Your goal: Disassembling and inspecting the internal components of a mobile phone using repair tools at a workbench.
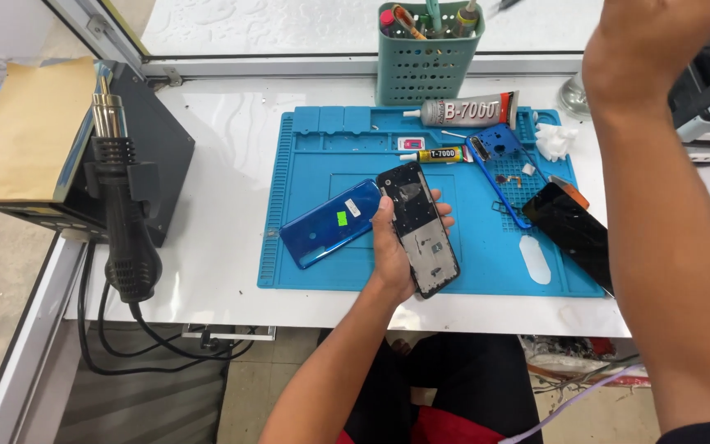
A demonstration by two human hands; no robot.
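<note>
My left hand (392,255) grips a black opened phone body (417,226) from beneath, holding it just above the blue work mat (322,156) near its front edge. A glossy blue back cover (330,222) lies on the mat just left of that hand. My right hand (651,41) is lifted high at the upper right, its fingers cut off by the frame's top edge. A thin dark tip (504,5) shows to its left; whether the hand holds it is unclear. A black screen panel (573,230) rests at the mat's right edge, under my right forearm.
A teal tool basket (427,53) stands behind the mat. A large glue tube (470,109), a small glue tube (437,154), a blue phone frame (495,148) and crumpled white tissue (554,140) lie on the mat's far part. A hot-air gun (125,205) hangs at the left.
</note>
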